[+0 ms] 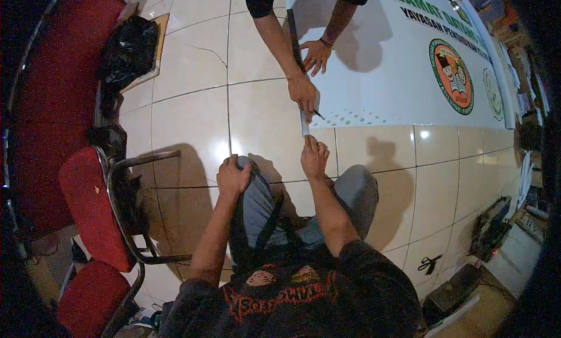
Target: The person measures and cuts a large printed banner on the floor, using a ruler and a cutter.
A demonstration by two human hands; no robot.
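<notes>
My right hand [314, 157] pinches the end of a thin white strip [304, 125] beside the near left corner of a white printed banner [374, 63]. My left hand [234, 175] rests on my left knee with its fingers curled; whether anything is in it cannot be made out. Across from me, a co-worker's hand [302, 94] holds a dark pointed tool [318, 114] over the banner's left edge. The co-worker's other hand [317, 56] lies spread on the banner, next to a dark bar [293, 37] along that edge.
Red chairs with a metal frame [93, 209] stand at the left, near a black plastic bag [130, 52] on a framed board. Black scissors [430, 264] lie on the tiles at the lower right. Various items line the right side.
</notes>
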